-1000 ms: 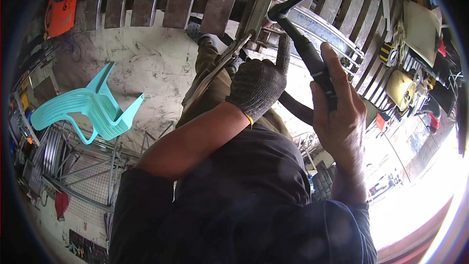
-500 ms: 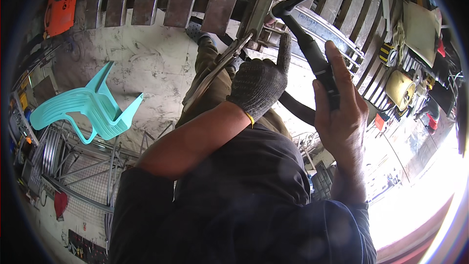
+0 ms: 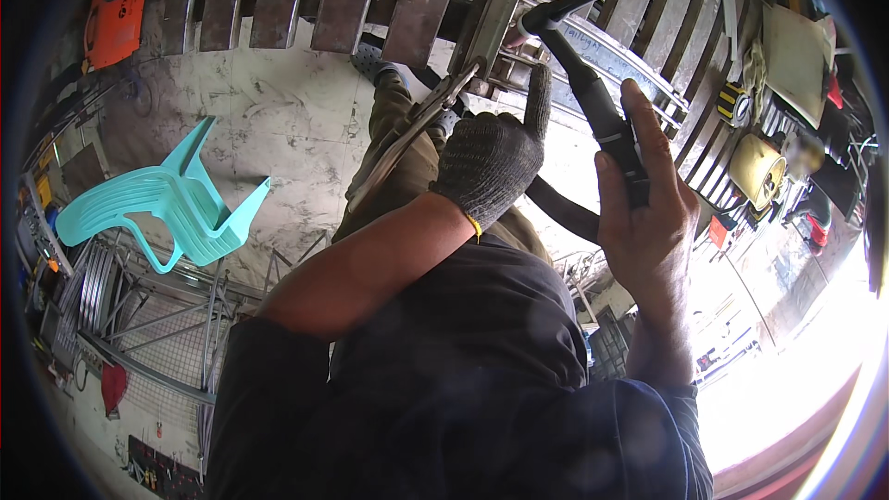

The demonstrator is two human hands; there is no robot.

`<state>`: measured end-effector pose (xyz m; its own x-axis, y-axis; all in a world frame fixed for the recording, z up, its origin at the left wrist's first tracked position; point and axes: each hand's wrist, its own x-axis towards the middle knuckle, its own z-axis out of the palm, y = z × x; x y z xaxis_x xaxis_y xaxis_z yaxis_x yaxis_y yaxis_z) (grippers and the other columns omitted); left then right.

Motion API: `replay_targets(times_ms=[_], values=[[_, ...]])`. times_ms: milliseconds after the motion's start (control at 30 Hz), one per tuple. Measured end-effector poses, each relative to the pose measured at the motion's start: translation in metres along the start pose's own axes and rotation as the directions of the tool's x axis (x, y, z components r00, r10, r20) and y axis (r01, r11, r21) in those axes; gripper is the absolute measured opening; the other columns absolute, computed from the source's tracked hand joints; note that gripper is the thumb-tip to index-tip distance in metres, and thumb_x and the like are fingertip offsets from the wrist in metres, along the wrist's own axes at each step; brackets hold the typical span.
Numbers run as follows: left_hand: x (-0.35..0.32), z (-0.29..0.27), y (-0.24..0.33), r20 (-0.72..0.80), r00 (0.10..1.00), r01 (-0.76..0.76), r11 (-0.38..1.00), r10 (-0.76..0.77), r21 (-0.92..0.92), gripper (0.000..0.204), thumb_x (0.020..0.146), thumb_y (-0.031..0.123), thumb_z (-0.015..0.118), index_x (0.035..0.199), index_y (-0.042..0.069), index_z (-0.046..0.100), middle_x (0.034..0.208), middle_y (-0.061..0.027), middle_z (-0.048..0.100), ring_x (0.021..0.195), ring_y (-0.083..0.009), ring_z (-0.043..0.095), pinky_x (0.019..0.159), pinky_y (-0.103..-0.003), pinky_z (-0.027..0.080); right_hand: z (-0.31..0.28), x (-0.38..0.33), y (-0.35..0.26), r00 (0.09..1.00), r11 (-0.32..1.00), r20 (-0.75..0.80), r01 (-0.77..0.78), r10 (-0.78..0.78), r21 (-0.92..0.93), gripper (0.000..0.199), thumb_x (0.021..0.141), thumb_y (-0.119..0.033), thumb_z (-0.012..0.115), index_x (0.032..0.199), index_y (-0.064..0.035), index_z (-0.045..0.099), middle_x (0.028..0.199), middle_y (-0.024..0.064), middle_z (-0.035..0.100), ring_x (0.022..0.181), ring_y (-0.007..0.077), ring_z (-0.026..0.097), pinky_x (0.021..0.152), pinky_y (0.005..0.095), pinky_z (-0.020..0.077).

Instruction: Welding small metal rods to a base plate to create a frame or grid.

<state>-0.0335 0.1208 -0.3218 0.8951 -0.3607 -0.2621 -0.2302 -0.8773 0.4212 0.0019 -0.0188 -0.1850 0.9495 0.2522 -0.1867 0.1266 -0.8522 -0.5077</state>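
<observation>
My right hand (image 3: pixel 648 194), bare, is closed round the black handle of a TIG welding torch (image 3: pixel 607 116). The torch's angled head, with a long black back cap, lies over a metal piece near the slatted bench. My left hand (image 3: pixel 491 157) wears a dark knitted glove. Its index finger is stretched out towards the metal piece, while the other fingers are curled; whatever they hold, if anything, is hidden. Beside it, a long-handled metal clamp (image 3: pixel 417 130) grips the end of a metal bar (image 3: pixel 491 28). A thick black hose (image 3: pixel 560 208) runs between my hands.
Metal slats (image 3: pixel 352 0) form the bench top. A turquoise plastic chair (image 3: pixel 176 194) is at the left, below an orange case (image 3: pixel 116 23). On the right are a yellow-black tape measure (image 3: pixel 734 104) and a yellowish round container (image 3: pixel 757 169). Metal frames (image 3: pixel 167 315) stand at lower left.
The torch head and back cap have shifted slightly to the right, and the handle has tilted a little in my right hand. My left hand stays nearly where it was.
</observation>
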Motion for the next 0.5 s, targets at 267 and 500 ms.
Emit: replay_targets(times_ms=[267, 500], values=[[0.0002, 0.0008, -0.0019, -0.009, 0.999, -0.031, 1.000, 0.031, 0.000, 0.086, 0.092, 0.021, 0.064, 0.158, -0.012, 0.021, 0.066, -0.0111, 0.066, 0.057, -0.0241, 0.068, 0.047, -0.039, 0.054, -0.0002, -0.0009, 0.0011, 0.999, 1.000, 0.023, -0.026, 0.026, 0.007, 0.065, 0.094, -0.003, 0.069, 0.155, -0.0140, 0.049, 0.108, 0.0203, 0.075, 0.084, 0.0288, 0.077, 0.073, 0.0410, 0.0609], [-0.0003, -0.0030, -0.0004, 0.007, 0.999, -0.044, 0.998, 0.043, 0.050, 0.098, 0.084, 0.012, 0.068, 0.159, -0.015, 0.011, 0.065, -0.0121, 0.067, 0.057, -0.0247, 0.069, 0.046, -0.039, 0.055, 0.0019, -0.0003, 0.0046, 1.000, 1.000, -0.007, 0.015, -0.015, 0.004, 0.064, 0.094, -0.004, 0.069, 0.155, -0.0120, 0.049, 0.113, 0.0211, 0.074, 0.086, 0.0307, 0.077, 0.075, 0.0410, 0.0613]])
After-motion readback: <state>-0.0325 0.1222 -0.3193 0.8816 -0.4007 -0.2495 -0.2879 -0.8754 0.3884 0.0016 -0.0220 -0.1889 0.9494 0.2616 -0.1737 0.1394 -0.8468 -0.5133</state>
